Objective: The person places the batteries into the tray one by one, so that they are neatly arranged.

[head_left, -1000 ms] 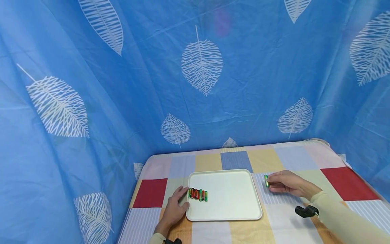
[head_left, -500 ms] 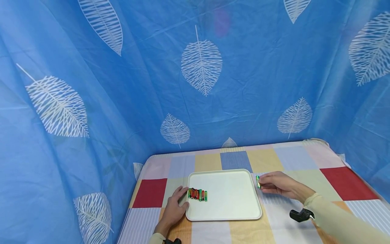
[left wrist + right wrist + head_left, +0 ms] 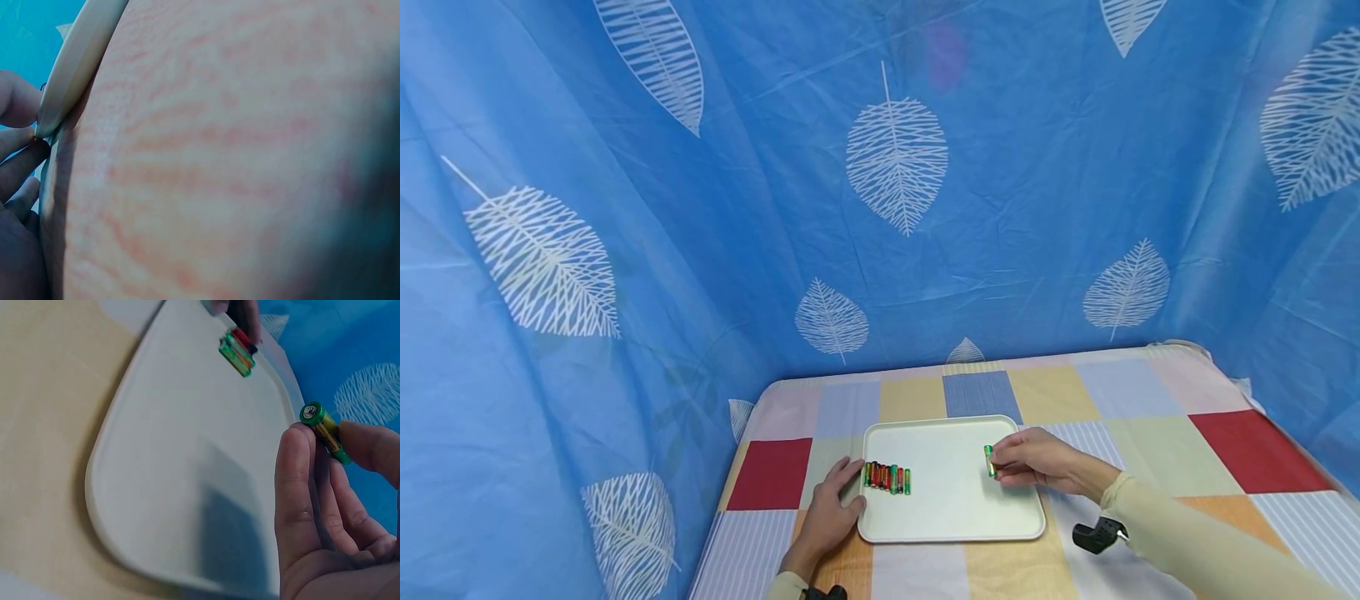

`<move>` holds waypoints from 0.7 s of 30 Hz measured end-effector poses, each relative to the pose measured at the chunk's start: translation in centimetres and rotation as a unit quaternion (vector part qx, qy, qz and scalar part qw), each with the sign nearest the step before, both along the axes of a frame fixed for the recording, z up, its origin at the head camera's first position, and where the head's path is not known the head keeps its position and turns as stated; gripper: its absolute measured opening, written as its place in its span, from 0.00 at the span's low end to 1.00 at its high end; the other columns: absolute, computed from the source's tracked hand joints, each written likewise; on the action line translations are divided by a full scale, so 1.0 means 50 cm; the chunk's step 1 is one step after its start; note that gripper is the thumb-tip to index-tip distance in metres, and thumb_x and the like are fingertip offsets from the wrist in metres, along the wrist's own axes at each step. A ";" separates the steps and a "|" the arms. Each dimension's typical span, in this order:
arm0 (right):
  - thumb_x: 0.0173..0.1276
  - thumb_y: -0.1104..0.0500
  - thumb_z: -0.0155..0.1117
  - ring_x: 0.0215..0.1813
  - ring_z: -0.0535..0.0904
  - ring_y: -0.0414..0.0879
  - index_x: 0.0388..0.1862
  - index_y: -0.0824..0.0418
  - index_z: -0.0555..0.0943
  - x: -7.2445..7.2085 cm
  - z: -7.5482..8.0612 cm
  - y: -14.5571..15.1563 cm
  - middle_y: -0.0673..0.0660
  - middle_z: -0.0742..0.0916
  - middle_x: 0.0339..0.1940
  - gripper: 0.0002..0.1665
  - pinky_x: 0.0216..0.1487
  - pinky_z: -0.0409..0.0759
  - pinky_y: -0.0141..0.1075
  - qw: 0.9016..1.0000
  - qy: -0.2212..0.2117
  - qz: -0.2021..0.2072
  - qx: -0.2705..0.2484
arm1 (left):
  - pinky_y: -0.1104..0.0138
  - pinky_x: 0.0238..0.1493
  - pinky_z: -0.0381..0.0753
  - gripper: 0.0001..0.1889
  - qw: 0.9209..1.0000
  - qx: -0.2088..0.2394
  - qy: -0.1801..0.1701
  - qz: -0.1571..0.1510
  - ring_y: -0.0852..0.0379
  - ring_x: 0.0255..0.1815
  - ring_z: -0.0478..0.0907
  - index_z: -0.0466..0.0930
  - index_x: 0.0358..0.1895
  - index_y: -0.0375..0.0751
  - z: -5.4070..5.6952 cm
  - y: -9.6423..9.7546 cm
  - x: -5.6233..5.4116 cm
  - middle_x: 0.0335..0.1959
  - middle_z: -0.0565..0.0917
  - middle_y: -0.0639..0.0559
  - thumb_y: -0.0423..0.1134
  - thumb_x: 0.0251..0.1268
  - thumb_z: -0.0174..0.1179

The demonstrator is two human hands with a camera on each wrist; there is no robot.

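My right hand [image 3: 1041,458] pinches a green-and-yellow battery [image 3: 989,461] between thumb and fingertips, above the right part of the cream tray [image 3: 955,525]. In the right wrist view, the metal end of this battery [image 3: 324,431] tilts toward the camera. My left hand [image 3: 829,512] rests at the tray's left rim, its index finger and thumb apart along the edge. Close beside those fingers, a row of several red and green batteries [image 3: 887,478] lies side by side on the tray. In the left wrist view, fingertips touch the tray rim [image 3: 75,69], and part of the hand is cut off.
A patchwork tablecloth [image 3: 925,571] covers the table under the tray. Blue curtains [image 3: 745,208] with white leaf prints hang behind and at both sides. A black wrist camera [image 3: 1097,535] hangs below my right forearm.
My right hand has moved left with the battery, from the cloth beside the tray to over the tray's right part. The left hand and the row of batteries have stayed put.
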State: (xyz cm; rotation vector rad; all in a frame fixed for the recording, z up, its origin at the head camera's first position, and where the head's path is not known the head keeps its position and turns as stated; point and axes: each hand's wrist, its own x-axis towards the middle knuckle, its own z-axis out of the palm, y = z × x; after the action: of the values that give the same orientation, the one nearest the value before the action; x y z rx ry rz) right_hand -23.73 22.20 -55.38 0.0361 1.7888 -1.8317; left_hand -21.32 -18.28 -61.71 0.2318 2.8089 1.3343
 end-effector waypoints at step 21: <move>0.73 0.65 0.72 0.34 0.91 0.42 0.52 0.74 0.86 -0.019 -0.009 -0.180 0.59 0.92 0.35 0.14 0.40 0.93 0.36 1.000 0.013 0.023 0.005 | 0.26 0.79 0.63 0.32 1.000 0.000 0.005 -0.008 0.24 0.83 0.65 0.80 0.76 0.41 0.001 -0.002 0.000 0.83 0.69 0.30 0.33 0.66 0.67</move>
State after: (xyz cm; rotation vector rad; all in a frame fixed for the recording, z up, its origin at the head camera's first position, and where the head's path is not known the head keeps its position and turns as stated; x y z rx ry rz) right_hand -24.68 13.21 -55.85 -0.0245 1.8023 -1.7986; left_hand -21.33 -18.39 -61.64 0.2610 2.8091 1.3340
